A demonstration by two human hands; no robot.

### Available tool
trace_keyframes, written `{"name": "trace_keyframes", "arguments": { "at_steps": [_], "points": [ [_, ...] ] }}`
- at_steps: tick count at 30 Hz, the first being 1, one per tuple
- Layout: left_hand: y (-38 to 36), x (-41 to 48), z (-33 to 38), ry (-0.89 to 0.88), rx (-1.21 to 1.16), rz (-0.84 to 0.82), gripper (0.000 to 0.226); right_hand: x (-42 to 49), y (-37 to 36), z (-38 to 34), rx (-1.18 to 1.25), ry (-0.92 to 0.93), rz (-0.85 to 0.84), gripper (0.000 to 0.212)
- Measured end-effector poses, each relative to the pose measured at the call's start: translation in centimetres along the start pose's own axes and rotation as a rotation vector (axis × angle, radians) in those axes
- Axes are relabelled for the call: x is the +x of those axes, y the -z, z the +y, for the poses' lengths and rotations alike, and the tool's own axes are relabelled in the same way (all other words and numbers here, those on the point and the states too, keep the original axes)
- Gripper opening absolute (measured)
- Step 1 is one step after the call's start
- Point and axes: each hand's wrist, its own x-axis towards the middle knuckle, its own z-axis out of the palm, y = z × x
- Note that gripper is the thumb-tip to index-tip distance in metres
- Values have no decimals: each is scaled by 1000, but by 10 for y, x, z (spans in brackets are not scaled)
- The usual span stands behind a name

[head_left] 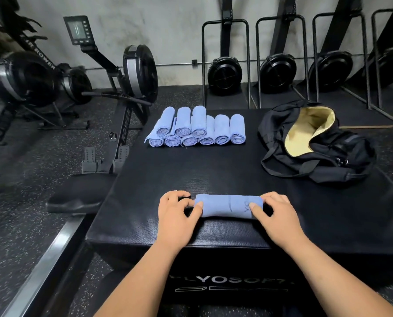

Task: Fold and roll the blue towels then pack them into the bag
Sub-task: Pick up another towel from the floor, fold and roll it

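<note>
While both forearms reach in from near edge, left hand (177,216) and right hand (275,216) grip opposite ends of blue towel (228,205), rolled into tube lying crosswise on black box (213,175), close to front edge. Left fingers curled over left end, thumb on roll's near side; right fingers curled over right end, thumb likewise on cloth. Farther back, left of centre: pile of rolled towels (197,129), two layers. Far right on box: black bag (316,143), mouth open, yellow lining showing. Beyond: rowing machines (131,72) along wall.

Left hand (176,221) and right hand (278,221), forearms (145,277) bare.
</note>
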Motion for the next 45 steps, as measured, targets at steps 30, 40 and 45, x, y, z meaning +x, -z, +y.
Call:
{"name": "trace_keyframes", "arguments": {
  "at_steps": [30,40,45],
  "points": [
    [27,17,49,412,-21,-124,23,-7,4,-55,-63,-134,-226,22],
    [35,6,64,329,-240,-335,69,-36,-36,-96,-95,-157,-273,29],
    [39,-1,63,234,-348,-322,72,-49,-39,-89,-26,-104,-256,33]
  ]
}}
